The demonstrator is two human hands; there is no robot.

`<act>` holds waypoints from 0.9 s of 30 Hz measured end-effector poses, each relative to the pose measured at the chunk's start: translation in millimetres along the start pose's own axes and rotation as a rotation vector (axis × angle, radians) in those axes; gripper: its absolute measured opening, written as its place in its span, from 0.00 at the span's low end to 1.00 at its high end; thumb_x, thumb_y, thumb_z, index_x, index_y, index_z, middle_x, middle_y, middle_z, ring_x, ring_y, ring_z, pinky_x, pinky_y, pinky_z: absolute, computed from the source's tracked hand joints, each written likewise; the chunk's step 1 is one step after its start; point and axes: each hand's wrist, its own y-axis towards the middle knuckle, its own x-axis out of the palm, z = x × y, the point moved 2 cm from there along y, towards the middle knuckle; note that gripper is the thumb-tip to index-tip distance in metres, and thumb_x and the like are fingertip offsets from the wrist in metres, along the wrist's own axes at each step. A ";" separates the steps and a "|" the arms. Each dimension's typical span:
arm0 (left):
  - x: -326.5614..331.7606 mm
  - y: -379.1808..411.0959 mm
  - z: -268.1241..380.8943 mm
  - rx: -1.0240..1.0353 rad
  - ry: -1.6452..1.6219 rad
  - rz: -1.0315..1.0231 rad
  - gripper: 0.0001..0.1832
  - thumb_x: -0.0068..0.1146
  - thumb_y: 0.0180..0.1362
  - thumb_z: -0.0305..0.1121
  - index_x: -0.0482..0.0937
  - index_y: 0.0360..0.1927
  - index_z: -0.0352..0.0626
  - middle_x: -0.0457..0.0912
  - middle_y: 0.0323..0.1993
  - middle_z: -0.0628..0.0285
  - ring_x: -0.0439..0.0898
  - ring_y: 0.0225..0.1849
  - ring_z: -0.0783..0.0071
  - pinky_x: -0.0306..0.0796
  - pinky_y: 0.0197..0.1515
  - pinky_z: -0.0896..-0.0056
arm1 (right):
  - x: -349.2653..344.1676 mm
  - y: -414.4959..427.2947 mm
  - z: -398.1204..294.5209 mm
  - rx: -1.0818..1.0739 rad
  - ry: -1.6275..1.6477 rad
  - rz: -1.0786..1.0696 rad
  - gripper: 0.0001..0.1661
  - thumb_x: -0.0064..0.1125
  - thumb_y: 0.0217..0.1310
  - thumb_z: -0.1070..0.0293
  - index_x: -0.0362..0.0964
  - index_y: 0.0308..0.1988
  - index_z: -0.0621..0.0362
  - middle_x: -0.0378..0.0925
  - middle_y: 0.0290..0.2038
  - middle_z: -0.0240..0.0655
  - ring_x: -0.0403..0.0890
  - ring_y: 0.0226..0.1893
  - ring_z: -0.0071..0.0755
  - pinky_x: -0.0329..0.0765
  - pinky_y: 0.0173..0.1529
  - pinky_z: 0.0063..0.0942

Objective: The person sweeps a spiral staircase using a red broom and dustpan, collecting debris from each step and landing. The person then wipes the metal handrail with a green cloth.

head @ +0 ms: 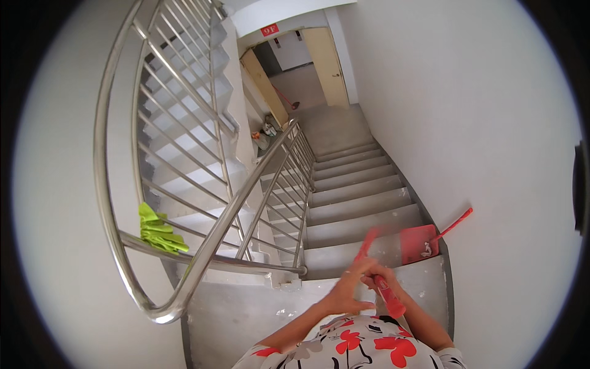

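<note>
My right hand (386, 276) is closed around a red handle (387, 294), whose near end points back towards my floral shirt. Just to its left is my left hand (345, 288), its thumb held apart and its fingertips overlapping the right hand; whether they grip the handle is unclear. Beyond the fingers a blurred red stick (367, 244) angles down over the stairs, with its far end indistinct. Ahead and to the right, a red dustpan (417, 244) with white scraps in it sits on an upper step, its handle leaning towards the wall.
Concrete stairs (355, 203) descend to a landing (341, 129) and an open doorway. A stainless-steel handrail (230, 210) curves along the left; a lime-green cloth or glove (159, 230) hangs over its lower rail. Bags (267, 131) and a red-handled broom (293, 104) are farther down. A white wall (461, 115) rises at right.
</note>
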 end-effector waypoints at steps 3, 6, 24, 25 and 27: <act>-11.8 -64.2 -54.6 -0.226 -0.065 0.009 0.47 0.70 0.40 0.36 0.56 0.64 0.42 0.60 0.62 0.54 0.57 0.65 0.57 0.54 0.64 0.61 | 32.6 -9.8 -8.4 0.219 0.107 -0.232 0.07 0.61 0.54 0.73 0.72 0.33 0.62 0.73 0.29 0.31 0.74 0.27 0.18 0.73 0.29 0.16; 9.4 -100.2 -94.1 -0.153 0.029 0.034 0.40 0.69 0.41 0.36 0.64 0.60 0.43 0.66 0.59 0.55 0.65 0.60 0.60 0.60 0.60 0.64 | 68.7 -11.5 -37.4 0.125 0.142 -0.387 0.07 0.61 0.55 0.72 0.72 0.33 0.62 0.73 0.29 0.31 0.75 0.30 0.19 0.74 0.31 0.17; 89.7 -365.3 -211.0 -0.962 0.390 0.499 0.14 0.63 0.46 0.48 0.80 0.26 0.49 0.80 0.23 0.53 0.79 0.29 0.51 0.72 0.30 0.56 | 135.3 -69.3 -6.7 0.650 0.514 -0.618 0.09 0.54 0.61 0.67 0.70 0.32 0.61 0.76 0.34 0.35 0.77 0.36 0.23 0.78 0.37 0.22; 98.9 -377.8 -218.3 -1.041 0.381 0.499 0.14 0.63 0.46 0.49 0.81 0.26 0.50 0.80 0.25 0.55 0.80 0.30 0.52 0.72 0.31 0.55 | 137.4 -76.9 8.8 0.670 0.536 -0.625 0.10 0.54 0.61 0.65 0.70 0.31 0.61 0.77 0.34 0.36 0.77 0.37 0.23 0.78 0.38 0.22; 118.0 -398.2 -233.4 -1.196 0.349 0.491 0.15 0.63 0.45 0.51 0.81 0.27 0.52 0.82 0.28 0.57 0.80 0.33 0.54 0.73 0.34 0.54 | 137.0 -86.9 19.4 0.726 0.508 -0.610 0.10 0.55 0.60 0.65 0.71 0.31 0.61 0.76 0.34 0.34 0.77 0.37 0.23 0.78 0.39 0.22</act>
